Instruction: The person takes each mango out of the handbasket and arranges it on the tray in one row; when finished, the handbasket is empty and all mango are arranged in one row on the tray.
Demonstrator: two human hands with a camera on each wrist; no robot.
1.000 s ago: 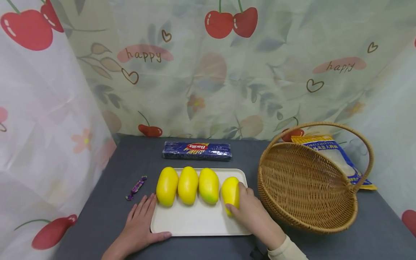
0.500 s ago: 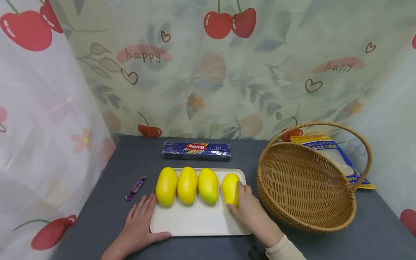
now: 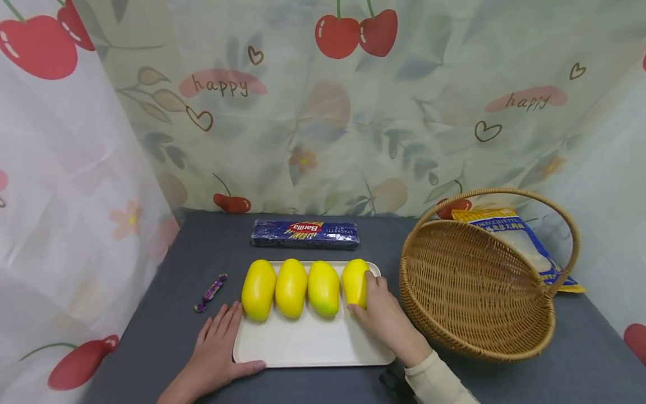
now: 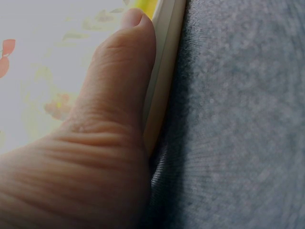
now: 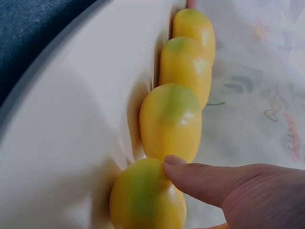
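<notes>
A yellow mango (image 3: 354, 281) sits at the right end of a white rectangular tray (image 3: 308, 345), and my right hand (image 3: 387, 320) grips it from the right side. In the right wrist view the thumb (image 5: 195, 177) presses on that mango's greenish upper end (image 5: 143, 195). More mangoes stand in a row to its left: one at the left end (image 3: 259, 290), one beside it (image 3: 291, 288) and one with a green tip (image 3: 324, 288). My left hand (image 3: 214, 353) rests flat at the tray's left edge, fingers straight. Its thumb (image 4: 126, 57) lies along the tray's near rim.
A blue spaghetti pack (image 3: 305, 234) lies behind the tray. Left of it is a purple wrapped candy (image 3: 211, 293). On the right a wicker basket (image 3: 476, 292) with a tall handle leans open toward me, and a blue and yellow pasta bag (image 3: 525, 244) lies behind it.
My right hand has moved the rightmost mango away from me, toward the tray's far edge, level with the others in the row. The left hand has stayed in place.
</notes>
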